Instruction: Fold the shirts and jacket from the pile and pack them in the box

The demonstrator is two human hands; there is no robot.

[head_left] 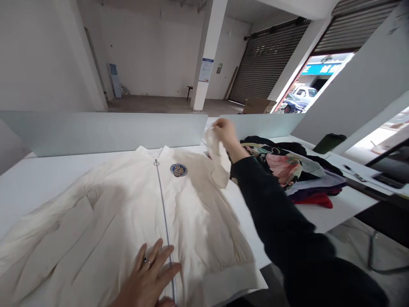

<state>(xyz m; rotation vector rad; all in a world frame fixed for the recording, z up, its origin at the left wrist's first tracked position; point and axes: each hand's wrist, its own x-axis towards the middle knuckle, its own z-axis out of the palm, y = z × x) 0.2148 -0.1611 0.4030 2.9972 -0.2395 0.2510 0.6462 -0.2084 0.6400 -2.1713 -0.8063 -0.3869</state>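
Outstretched, the right hand [225, 130] pinches the jacket [134, 213] sleeve [219, 160] aloft. Left hand [148, 275] lies flat, fingers spread, beside the zip [162, 204].

A single head-worn camera looks forward and down from close over the near edge of the bench [32, 179]. The jacket [128, 204] fills the lower frame, partitions [111, 130] stand at 12 o'clock, and a street doorway [319, 81] at 2 o'clock.

The badge [178, 170] on the jacket [198, 213] is too small to read.
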